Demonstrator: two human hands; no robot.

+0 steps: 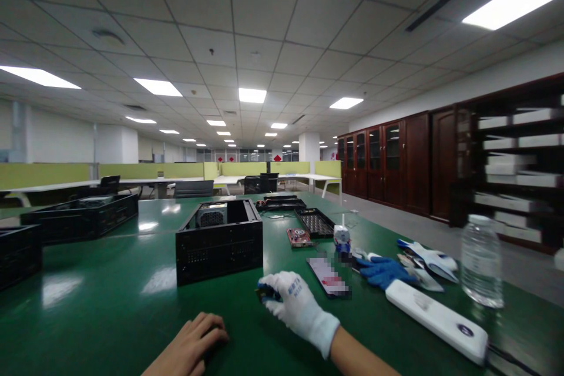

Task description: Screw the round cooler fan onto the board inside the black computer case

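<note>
My right hand (pixel 291 299), in a white work glove with blue fingertips, is closed above the green table. Between its thumb and fingers sits a small dark part with a yellowish edge (pixel 261 292); most of it is hidden, so I cannot tell its kind. My bare left hand (pixel 200 341) rests on the tabletop with loosely bent fingers and nothing in it. Just beyond both hands stands a black computer case (pixel 219 254), open at the top, with a metal power supply (pixel 211 215) inside. A phone (pixel 324 275) lies right of the gloved hand.
A red circuit board (pixel 299 238) and a black slotted panel (pixel 315 223) lie behind the phone. Blue-and-white gloves (pixel 383 272), a white power strip (pixel 436 317) and a water bottle (pixel 482 261) occupy the right side. More black cases (pixel 83 220) stand at left on the green table (pixel 110 305).
</note>
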